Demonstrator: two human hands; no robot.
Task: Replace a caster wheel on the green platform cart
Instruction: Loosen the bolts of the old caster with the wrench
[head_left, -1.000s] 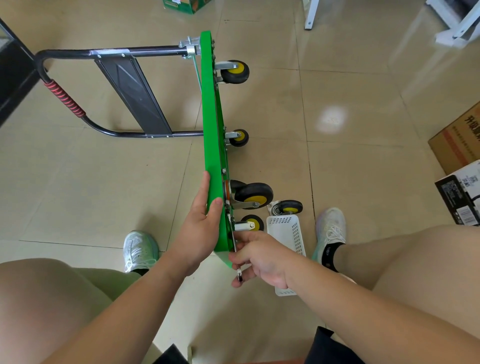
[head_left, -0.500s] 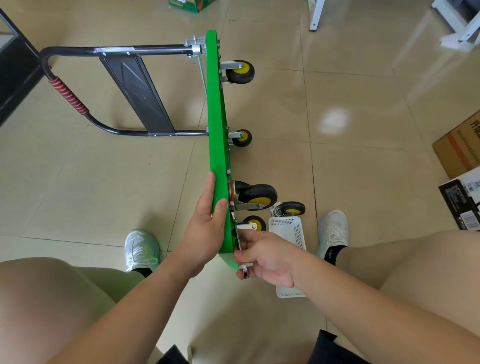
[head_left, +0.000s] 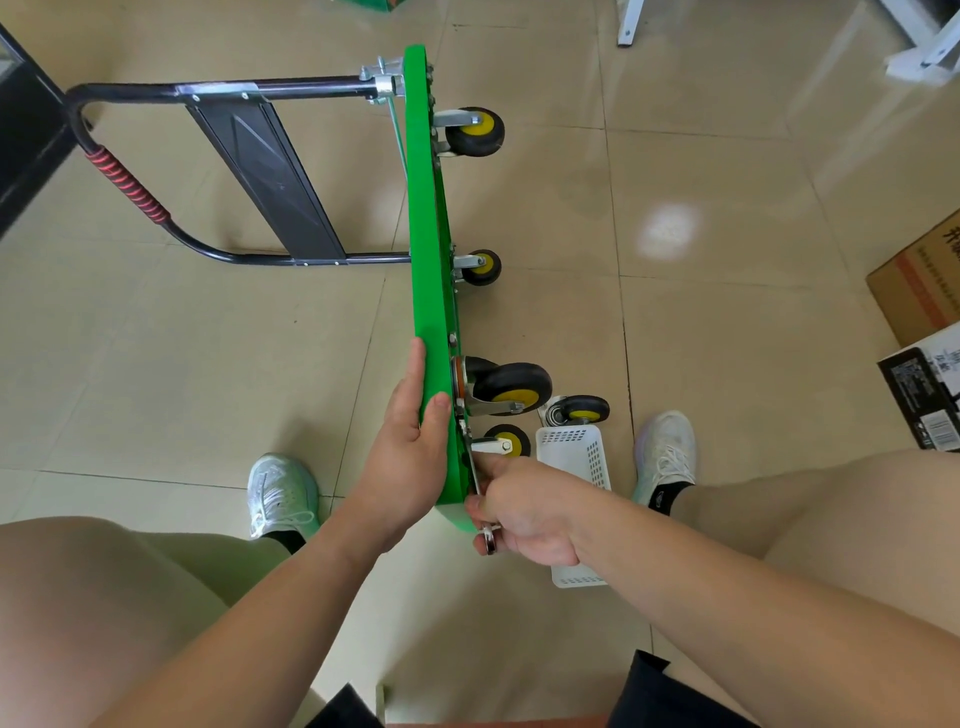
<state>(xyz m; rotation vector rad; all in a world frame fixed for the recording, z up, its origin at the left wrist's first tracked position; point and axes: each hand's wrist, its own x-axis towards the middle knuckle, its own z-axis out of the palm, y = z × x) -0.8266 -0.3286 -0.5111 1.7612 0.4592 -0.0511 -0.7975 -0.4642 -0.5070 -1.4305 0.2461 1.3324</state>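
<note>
Apparently mid-unbolting, the left hand (head_left: 405, 457) grips the green platform cart (head_left: 426, 234), tipped on edge on the floor (head_left: 727, 338), while the right hand (head_left: 524, 509) clenches a wrench (head_left: 489, 536) at the near caster (head_left: 506, 441), which probably needs another steady turn.

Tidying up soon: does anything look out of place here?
The green platform cart stands on its edge, held by the left hand. A loose black-and-yellow caster wheel lies on the tiled floor beside the white plastic basket, unattached to the cart.
</note>
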